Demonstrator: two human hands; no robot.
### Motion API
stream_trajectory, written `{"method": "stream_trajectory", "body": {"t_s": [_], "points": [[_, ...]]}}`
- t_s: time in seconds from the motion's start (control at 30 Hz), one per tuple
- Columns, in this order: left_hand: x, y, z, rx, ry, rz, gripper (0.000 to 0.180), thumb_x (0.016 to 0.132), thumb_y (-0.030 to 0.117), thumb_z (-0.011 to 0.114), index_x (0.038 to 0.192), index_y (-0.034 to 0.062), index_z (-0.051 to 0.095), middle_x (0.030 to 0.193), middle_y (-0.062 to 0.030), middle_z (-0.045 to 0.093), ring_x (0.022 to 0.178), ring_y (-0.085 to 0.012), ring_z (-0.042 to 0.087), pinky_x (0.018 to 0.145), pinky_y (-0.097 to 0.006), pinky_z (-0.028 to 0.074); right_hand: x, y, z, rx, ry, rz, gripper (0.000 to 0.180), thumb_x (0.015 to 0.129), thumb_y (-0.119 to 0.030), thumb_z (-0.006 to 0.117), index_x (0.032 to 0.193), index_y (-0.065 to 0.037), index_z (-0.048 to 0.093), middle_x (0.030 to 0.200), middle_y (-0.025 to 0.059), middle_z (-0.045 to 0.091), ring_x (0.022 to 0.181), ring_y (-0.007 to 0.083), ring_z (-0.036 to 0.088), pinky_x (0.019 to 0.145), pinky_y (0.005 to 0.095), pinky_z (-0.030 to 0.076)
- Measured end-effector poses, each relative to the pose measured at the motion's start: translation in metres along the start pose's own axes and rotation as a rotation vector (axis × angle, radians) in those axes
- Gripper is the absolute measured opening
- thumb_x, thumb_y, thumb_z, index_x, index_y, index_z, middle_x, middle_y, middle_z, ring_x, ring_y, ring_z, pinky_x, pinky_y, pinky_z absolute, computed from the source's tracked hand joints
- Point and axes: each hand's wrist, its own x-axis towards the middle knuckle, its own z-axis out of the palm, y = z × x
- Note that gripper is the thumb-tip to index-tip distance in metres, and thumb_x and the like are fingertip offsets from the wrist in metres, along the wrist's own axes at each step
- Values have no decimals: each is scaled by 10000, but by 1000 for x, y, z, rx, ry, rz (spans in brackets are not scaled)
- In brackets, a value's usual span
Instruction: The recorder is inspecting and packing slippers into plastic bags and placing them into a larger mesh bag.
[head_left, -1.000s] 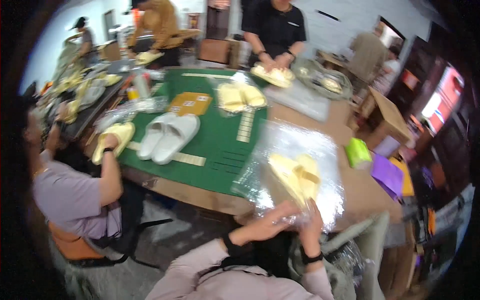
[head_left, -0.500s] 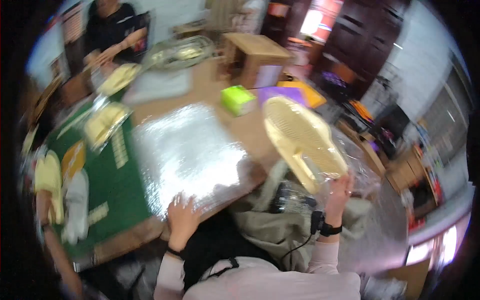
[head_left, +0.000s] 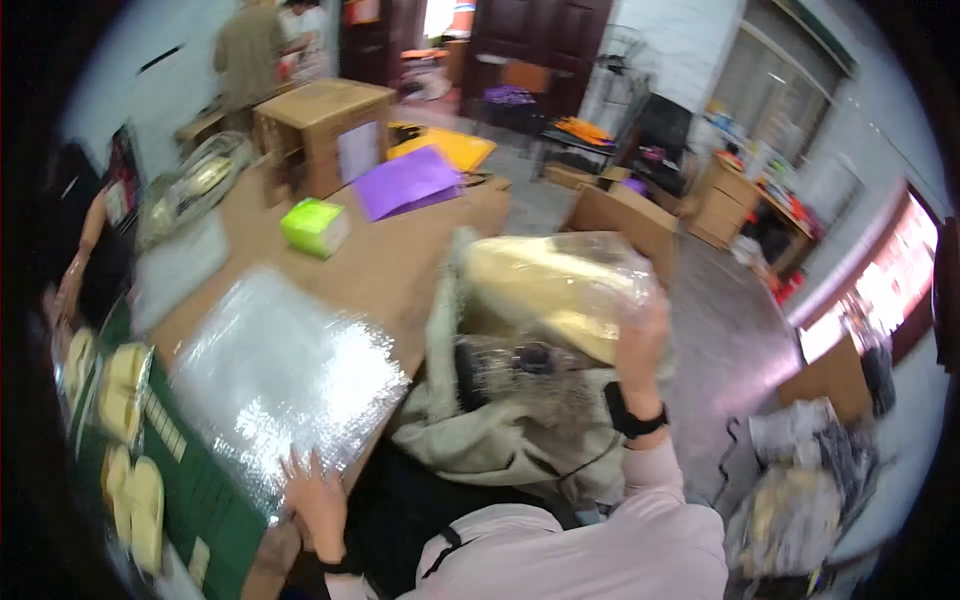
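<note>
Right of centre in the frame, right hand [head_left: 640,335] raised, fingers clenched on the edge of a clear plastic bag of pale yellow slippers [head_left: 555,290], bag tilted and held in the air above a heap of grey-beige fabric [head_left: 500,430]; dark watch band [head_left: 632,418] at the wrist, pale pink sleeve [head_left: 600,545] filling the lower centre. Lower left of centre, left hand [head_left: 318,500] spread flat, fingers released and resting on the near edge of a stack of shiny clear plastic bags [head_left: 280,375] lying on the brown table [head_left: 400,265]. Left of that stack, at the left edge of the frame, a green mat [head_left: 195,495] carrying several more pale yellow slippers [head_left: 125,385], some blurred. Further up the table, upper left of centre, a small lime-green box [head_left: 315,225], and just beyond it a purple flat packet [head_left: 405,180] with a yellow one [head_left: 445,148] behind. Upper left, a cardboard box [head_left: 325,130] standing on the table, and beside it a clear bag of goods [head_left: 190,190]. Top left, a person in an olive top [head_left: 248,50] standing with back turned; at the far left edge, another person's arm [head_left: 85,250] reaching over the table. Lower right, a crumpled pile of filled clear bags [head_left: 800,500] on the floor; contents too blurred to tell.
</note>
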Motion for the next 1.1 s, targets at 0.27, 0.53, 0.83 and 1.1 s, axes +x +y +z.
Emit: {"method": "stream_trajectory", "body": {"t_s": [0.27, 0.53, 0.83, 1.1], "points": [[-12, -19, 14, -42, -76, 48, 528, 866, 312, 595, 1348, 144, 459, 1471, -187, 277, 1348, -428, 224, 1075, -578, 177, 13, -24, 11, -159, -558, -266, 296, 773, -102, 652, 1028, 1, 541, 918, 191, 561, 861, 392, 547, 720, 424, 458], [-20, -27, 18, -36, -26, 19, 529, 861, 329, 605, 1339, 143, 474, 1456, -193, 305, 1328, -439, 262, 1066, -577, 196, 5, -32, 11, 43, -534, -114, 332, 750, -9, 596, 1076, 23, 548, 952, 216, 576, 901, 391, 568, 790, 415, 459], [-17, -22, 40, -124, 7, 58, 566, 837, 301, 628, 1361, 195, 439, 1478, -151, 274, 1359, -367, 241, 1067, -559, 199, 24, 32, 34, -322, -511, -392, 381, 898, -206, 520, 1201, 25, 523, 1080, 234, 601, 976, 374, 570, 832, 406, 458], [-22, -23, 38, -160, 9, 21, 581, 875, 328, 585, 1399, 180, 381, 1495, -160, 229, 1382, -355, 186, 1101, -543, 119, 30, 26, 15, -377, -766, -551, 486, 982, -419, 400, 1054, 33, 562, 924, 255, 606, 811, 341, 597, 663, 416, 481]]}}
